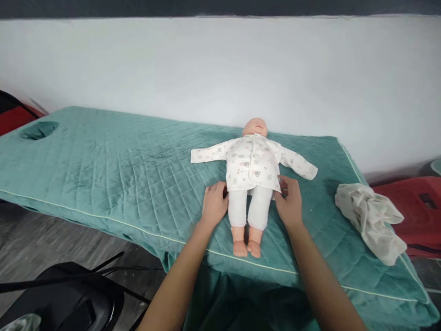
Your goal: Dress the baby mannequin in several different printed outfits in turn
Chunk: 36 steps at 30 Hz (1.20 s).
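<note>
two bare hands sit apart on my head view, one on each side of a pinkish plastic baby doll (256, 128) that lies on its back on a long table (138, 179) with a green quilted cover. the doll's head is by the plain white wall (155, 69), and its bare feet (240, 248) point towards me, close to the pale-piped near edge. it wears a white long-sleeved cloth jacket (253, 163) with a small scattered print, sleeves spread wide to both sides, and fuzzy white trousers (237, 209) that stop above the ankles. i have the left hand (215, 202) at the jacket's lower corner, fingers bent, and the right hand (289, 200) at the opposite corner, thumb and fingers at the hem; i cannot tell whether either one pinches the fabric. well over to my right, a crumpled off-white cloth (370, 223) hangs partly past the table's end, just beside a red object (413, 211). at lower left i see a shiny black seat (62, 294) on the grey floor.
</note>
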### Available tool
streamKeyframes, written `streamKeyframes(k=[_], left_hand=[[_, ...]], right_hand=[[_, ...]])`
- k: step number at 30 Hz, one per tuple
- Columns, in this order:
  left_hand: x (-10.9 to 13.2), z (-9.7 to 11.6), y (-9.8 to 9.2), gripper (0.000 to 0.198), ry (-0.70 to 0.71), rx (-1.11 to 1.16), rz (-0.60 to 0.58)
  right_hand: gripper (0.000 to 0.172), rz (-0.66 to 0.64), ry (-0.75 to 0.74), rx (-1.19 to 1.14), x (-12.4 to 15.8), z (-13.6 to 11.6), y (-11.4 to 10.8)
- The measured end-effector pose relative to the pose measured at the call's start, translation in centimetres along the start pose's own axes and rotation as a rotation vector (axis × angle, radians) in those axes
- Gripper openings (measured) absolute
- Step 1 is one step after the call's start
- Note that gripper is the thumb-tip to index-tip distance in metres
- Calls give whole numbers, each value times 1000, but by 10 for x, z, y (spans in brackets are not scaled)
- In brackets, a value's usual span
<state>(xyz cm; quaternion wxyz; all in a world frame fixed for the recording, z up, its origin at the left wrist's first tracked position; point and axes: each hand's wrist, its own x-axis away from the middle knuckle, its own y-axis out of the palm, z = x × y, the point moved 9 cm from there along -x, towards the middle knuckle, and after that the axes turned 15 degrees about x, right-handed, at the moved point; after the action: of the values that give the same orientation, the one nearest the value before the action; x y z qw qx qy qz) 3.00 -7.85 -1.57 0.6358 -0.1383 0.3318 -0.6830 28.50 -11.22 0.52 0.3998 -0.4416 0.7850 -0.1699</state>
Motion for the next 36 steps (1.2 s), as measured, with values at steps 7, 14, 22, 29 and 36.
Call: streamKeyframes(k=[7,14,22,29,36], left_hand=[[11,-13,-20,7,-49,195,170],[12,-11,-26,8,-44,156,231],[14,-10,-35,12,-31,169,326],[15,-7,-35,26,-9,126,323],[14,-2,-33,16,69,221,291]], right_hand=[[28,-13,89,-170,3,7,-3],[35,-65,194,-259,4,22,5],[43,-85,198,-256,6,25,7],[48,-52,179,-196,4,22,1],[53,-90,211,-324,6,19,4]])
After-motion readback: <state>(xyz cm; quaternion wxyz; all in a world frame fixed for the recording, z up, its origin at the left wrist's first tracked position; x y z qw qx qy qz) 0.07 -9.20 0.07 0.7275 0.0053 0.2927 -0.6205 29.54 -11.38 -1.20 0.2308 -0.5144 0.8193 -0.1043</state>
